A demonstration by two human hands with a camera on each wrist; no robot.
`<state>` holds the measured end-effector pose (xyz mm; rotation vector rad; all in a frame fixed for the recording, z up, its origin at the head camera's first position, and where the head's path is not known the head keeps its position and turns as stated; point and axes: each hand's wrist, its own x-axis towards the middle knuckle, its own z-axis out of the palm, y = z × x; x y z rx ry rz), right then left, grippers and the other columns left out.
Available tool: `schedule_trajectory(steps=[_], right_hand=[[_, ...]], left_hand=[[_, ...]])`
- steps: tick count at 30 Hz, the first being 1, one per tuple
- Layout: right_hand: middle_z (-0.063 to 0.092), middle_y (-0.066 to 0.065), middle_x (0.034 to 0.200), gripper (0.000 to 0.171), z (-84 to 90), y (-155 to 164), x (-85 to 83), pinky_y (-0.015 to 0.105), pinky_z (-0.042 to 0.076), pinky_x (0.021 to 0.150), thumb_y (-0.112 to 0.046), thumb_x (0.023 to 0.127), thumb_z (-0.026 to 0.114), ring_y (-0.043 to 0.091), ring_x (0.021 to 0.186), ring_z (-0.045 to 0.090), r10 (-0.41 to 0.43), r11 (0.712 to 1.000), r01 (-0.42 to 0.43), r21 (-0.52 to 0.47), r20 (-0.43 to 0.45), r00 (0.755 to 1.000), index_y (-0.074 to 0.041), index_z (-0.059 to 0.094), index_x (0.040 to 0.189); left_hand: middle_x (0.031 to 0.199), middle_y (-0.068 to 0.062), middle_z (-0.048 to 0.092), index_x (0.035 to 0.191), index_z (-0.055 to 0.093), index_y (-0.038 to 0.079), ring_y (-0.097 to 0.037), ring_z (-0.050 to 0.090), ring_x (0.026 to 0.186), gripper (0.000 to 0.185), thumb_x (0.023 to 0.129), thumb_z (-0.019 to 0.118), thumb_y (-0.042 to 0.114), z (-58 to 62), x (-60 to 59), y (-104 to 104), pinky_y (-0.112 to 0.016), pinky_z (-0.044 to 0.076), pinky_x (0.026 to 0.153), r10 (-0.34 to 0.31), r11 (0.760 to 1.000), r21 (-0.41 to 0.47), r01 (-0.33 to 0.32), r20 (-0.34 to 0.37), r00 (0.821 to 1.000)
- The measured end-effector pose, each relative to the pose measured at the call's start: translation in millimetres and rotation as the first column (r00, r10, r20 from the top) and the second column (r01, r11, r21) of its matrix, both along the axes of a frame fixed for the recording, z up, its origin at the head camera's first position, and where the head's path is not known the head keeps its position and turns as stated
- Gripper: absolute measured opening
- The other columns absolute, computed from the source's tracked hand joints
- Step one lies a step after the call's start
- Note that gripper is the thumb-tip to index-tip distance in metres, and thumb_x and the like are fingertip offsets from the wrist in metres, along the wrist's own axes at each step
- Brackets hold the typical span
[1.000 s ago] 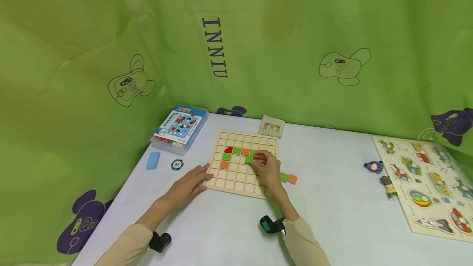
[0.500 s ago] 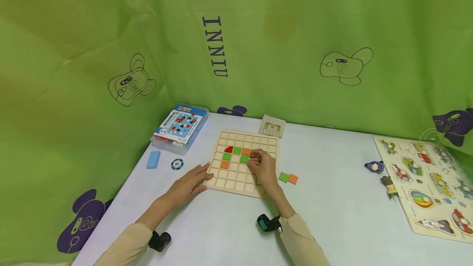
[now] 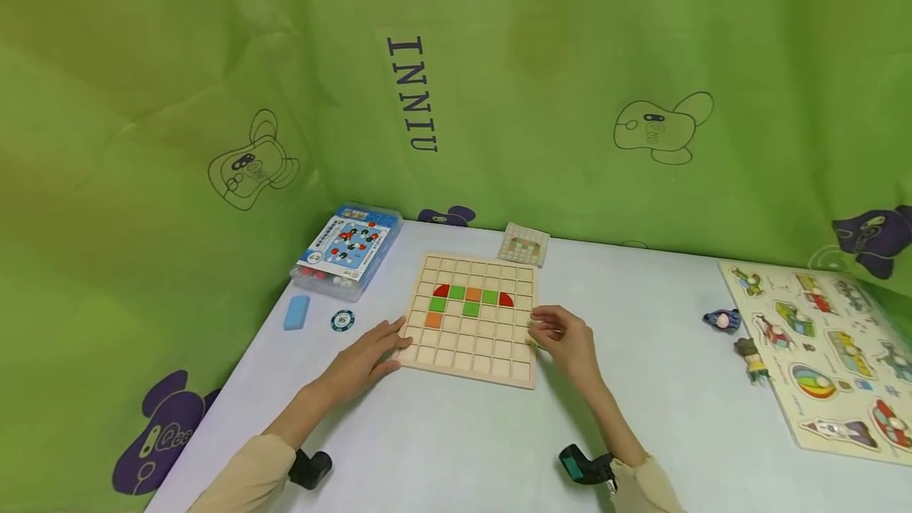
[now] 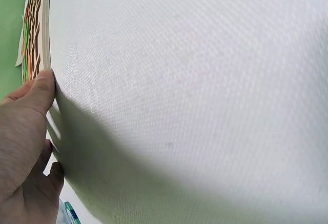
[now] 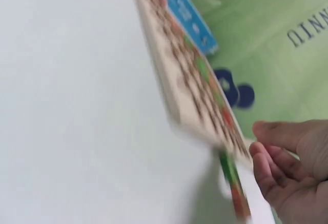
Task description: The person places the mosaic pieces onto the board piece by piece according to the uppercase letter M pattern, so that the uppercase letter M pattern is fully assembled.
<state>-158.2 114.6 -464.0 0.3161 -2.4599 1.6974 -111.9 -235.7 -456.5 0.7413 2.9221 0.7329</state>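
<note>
A wooden grid board (image 3: 459, 359) lies on the table, with green, orange and red quarter-round tiles set in its cells. My left hand (image 3: 363, 359) rests at its left side, the fingers by the left edge. In the left wrist view, the thumb (image 4: 43, 85) touches the front edge. My right hand (image 3: 566, 343) hovers just past the right edge, fingers loosely bent and nothing visible between them. A loose green tile (image 5: 229, 168) and an orange tile (image 5: 239, 201) lie beside the board, mostly hidden by this hand in the head view. A green tile (image 3: 471, 309) sits mid-board.
Behind the board lies a pattern card (image 3: 523, 245). A boxed molecule set (image 3: 349, 250), a blue block (image 3: 296, 312) and a round chip (image 3: 343, 321) are at left. Two small figures (image 3: 722, 321) lie near a picture puzzle board (image 3: 798, 410) at right. A green curtain (image 3: 527, 85) stands behind.
My right hand has set a green tile into a middle cell, let go and moved right past the board's edge, uncovering a green and a red tile. The left hand stays put.
</note>
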Motion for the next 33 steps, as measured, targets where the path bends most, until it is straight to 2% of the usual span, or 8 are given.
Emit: schedule_trajectory(steps=[4,8,16,19,22,26,29,33], right_hand=[[0.070,0.019,0.098,0.029,-4.5,38.8,14.6,0.018,0.054,0.071,0.009,0.078,0.074,0.029,0.084,0.067,-0.002,0.998,0.005,0.059,-0.045,0.999,0.006,0.066,0.105],[0.070,0.018,0.098,0.030,-8.2,57.6,23.1,0.018,0.054,0.071,0.008,0.077,0.075,0.029,0.084,0.066,0.005,0.995,0.002,0.103,-0.073,0.997,0.005,0.066,0.105],[0.067,0.022,0.107,0.040,-10.4,51.9,15.6,0.041,0.053,0.085,0.005,0.075,0.078,0.037,0.097,0.064,0.089,0.993,-0.079,0.091,-0.117,0.989,0.007,0.063,0.112],[0.067,0.024,0.106,0.040,-8.0,47.4,14.3,0.035,0.055,0.080,0.006,0.075,0.077,0.035,0.091,0.067,0.117,0.993,-0.115,0.035,-0.086,0.989,0.008,0.062,0.112],[0.067,0.026,0.102,0.036,-3.4,43.6,17.1,0.026,0.056,0.074,0.010,0.077,0.074,0.028,0.085,0.069,0.191,0.981,-0.191,-0.022,-0.012,0.982,0.010,0.061,0.110],[0.065,0.028,0.102,0.033,-0.9,38.9,16.6,0.023,0.056,0.073,0.014,0.079,0.070,0.028,0.087,0.070,0.257,0.966,-0.257,-0.005,0.070,0.964,0.013,0.059,0.110],[0.064,0.027,0.105,0.033,1.6,34.9,8.3,0.024,0.056,0.074,0.013,0.080,0.069,0.032,0.090,0.069,0.217,0.973,-0.224,0.056,0.103,0.971,0.011,0.059,0.111],[0.064,0.027,0.109,0.032,5.9,34.1,-12.9,0.027,0.057,0.072,0.010,0.084,0.067,0.036,0.093,0.068,0.145,0.977,-0.162,0.141,0.122,0.982,0.009,0.058,0.114]], left_hand=[[0.151,-0.013,0.036,0.131,0.057,0.009,-0.040,0.032,0.137,0.038,0.094,0.062,0.018,-0.3,0.0,1.5,-0.059,0.039,0.099,0.003,1.000,0.000,-0.003,-0.009,1.000],[0.151,-0.013,0.036,0.131,0.057,0.008,-0.040,0.032,0.137,0.039,0.093,0.062,0.018,1.4,0.7,-0.1,-0.059,0.039,0.099,0.004,1.000,0.000,-0.004,-0.013,1.000],[0.151,-0.014,0.036,0.130,0.057,0.008,-0.041,0.032,0.137,0.039,0.093,0.062,0.016,1.6,1.2,0.9,-0.060,0.038,0.099,0.002,1.000,0.014,-0.002,-0.005,1.000],[0.151,-0.014,0.036,0.131,0.057,0.008,-0.041,0.031,0.137,0.038,0.094,0.061,0.017,0.4,0.6,2.3,-0.061,0.038,0.099,-0.013,1.000,0.017,0.013,-0.002,1.000],[0.151,-0.014,0.035,0.131,0.056,0.008,-0.041,0.031,0.137,0.038,0.095,0.061,0.017,-0.4,0.4,2.0,-0.061,0.038,0.099,-0.017,1.000,0.018,0.017,-0.003,1.000],[0.152,-0.013,0.035,0.131,0.057,0.010,-0.040,0.032,0.137,0.038,0.094,0.061,0.018,-0.8,0.2,-0.1,-0.060,0.040,0.098,-0.005,1.000,0.010,0.005,-0.010,1.000],[0.152,-0.012,0.035,0.131,0.057,0.010,-0.040,0.032,0.137,0.038,0.094,0.061,0.019,-1.7,-0.5,-1.2,-0.060,0.040,0.098,-0.004,1.000,0.012,0.004,-0.009,1.000],[0.152,-0.012,0.034,0.131,0.057,0.010,-0.041,0.032,0.137,0.038,0.095,0.061,0.018,-3.4,-1.5,-0.7,-0.060,0.039,0.098,-0.011,1.000,0.017,0.011,-0.008,1.000]])
